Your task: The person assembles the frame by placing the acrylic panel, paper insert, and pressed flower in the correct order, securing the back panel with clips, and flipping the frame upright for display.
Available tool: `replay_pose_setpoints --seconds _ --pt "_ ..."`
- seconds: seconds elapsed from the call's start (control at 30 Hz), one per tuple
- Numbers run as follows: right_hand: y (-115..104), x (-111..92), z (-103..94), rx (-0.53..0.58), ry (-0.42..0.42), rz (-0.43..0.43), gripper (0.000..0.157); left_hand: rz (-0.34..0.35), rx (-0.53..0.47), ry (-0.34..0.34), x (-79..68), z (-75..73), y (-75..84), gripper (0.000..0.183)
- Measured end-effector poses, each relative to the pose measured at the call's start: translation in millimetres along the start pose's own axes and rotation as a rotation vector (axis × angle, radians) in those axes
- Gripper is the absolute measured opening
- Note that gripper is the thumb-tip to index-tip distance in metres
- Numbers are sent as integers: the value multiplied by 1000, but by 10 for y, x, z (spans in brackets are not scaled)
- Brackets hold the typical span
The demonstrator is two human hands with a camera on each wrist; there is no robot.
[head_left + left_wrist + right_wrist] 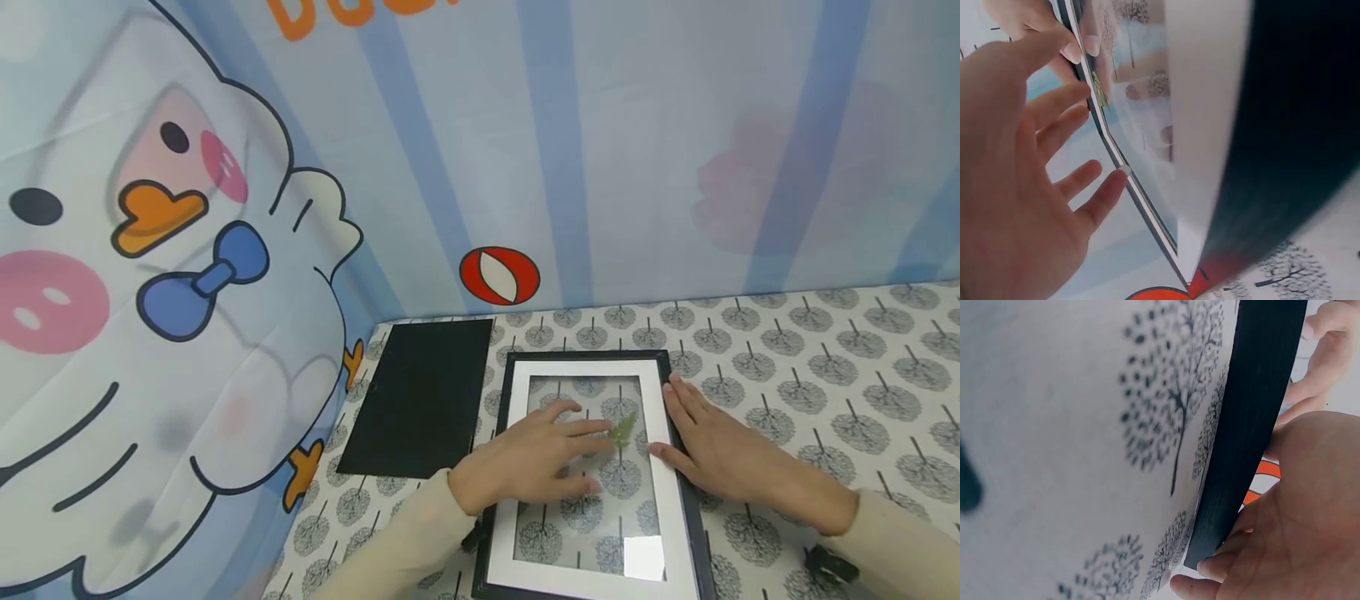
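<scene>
A black picture frame (pixel 682 500) with a white mat (pixel 540 571) lies on the patterned cloth, its clear pane (pixel 555 542) showing the tree print beneath. On the pane, right of its middle, is a small green fern-like leaf (pixel 623 429). My left hand (pixel 536 458) reaches over the pane from the left with fingers spread, fingertips right at the leaf; in the left wrist view the leaf (pixel 1099 90) shows close to those fingers. My right hand (pixel 716 442) rests along the frame's right side, its fingers stretched out on the black edge and the thumb over the mat.
A flat black panel (pixel 420 400) lies left of the frame, close to my left forearm. The tree-print cloth (pixel 825 367) covers the table. Behind it hangs a blue striped backdrop (pixel 630 167), with a large cartoon bird (pixel 247 400) at the left.
</scene>
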State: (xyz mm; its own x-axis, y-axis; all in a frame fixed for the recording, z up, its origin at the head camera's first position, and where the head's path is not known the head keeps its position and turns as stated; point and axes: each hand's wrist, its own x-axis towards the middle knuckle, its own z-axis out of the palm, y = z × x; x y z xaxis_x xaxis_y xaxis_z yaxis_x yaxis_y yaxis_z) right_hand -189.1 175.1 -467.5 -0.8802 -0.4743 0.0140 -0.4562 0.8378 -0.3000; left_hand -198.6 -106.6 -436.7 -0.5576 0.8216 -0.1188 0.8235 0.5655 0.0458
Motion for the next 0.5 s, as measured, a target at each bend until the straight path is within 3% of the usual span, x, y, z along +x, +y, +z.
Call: replay_pose_setpoints --seconds 0.23,0.5 --pt "2 3 28 16 -7 5 91 -107 -18 -93 39 2 124 70" --pt "14 -3 1 9 11 -5 90 -205 -13 -122 146 -48 331 68"
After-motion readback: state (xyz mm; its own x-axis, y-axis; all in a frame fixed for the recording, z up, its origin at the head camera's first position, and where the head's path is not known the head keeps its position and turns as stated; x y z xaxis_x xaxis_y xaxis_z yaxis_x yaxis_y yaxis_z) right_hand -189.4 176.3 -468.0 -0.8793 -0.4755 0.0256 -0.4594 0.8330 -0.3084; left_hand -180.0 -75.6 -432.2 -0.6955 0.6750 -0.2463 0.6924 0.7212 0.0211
